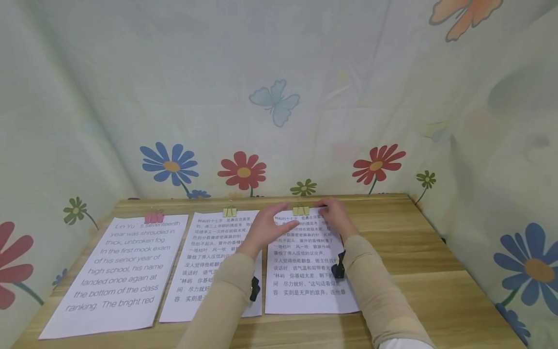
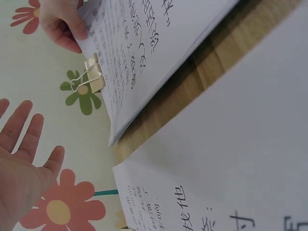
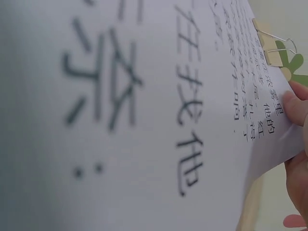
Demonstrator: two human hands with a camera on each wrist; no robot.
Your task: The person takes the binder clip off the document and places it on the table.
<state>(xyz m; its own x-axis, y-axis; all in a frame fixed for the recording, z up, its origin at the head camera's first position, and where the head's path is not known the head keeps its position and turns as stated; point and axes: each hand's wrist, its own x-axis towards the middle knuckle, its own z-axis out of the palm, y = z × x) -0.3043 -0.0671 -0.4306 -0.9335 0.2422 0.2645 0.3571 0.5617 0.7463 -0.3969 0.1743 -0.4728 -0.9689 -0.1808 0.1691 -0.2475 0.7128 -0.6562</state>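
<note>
A stack of printed sheets (image 1: 309, 303) lies on the right, with a yellow binder clip (image 1: 301, 211) at the middle of its top edge. My right hand (image 1: 336, 216) pinches the stack's upper right corner, thumb on the printed face in the right wrist view. Over the upper left corner hovers my left hand (image 1: 266, 230). Its fingers (image 2: 32, 132) are spread and hold nothing in the left wrist view, apart from the clip. That clip's wire handles point away from the page.
To the left lie a second printed stack (image 1: 183, 308) with a yellow binder clip (image 1: 229, 212) and an English-text stack (image 1: 109, 281) with a pink binder clip (image 1: 154, 217). All rest on a wooden table (image 1: 436, 286). A flowered cloth (image 1: 331, 121) hangs behind.
</note>
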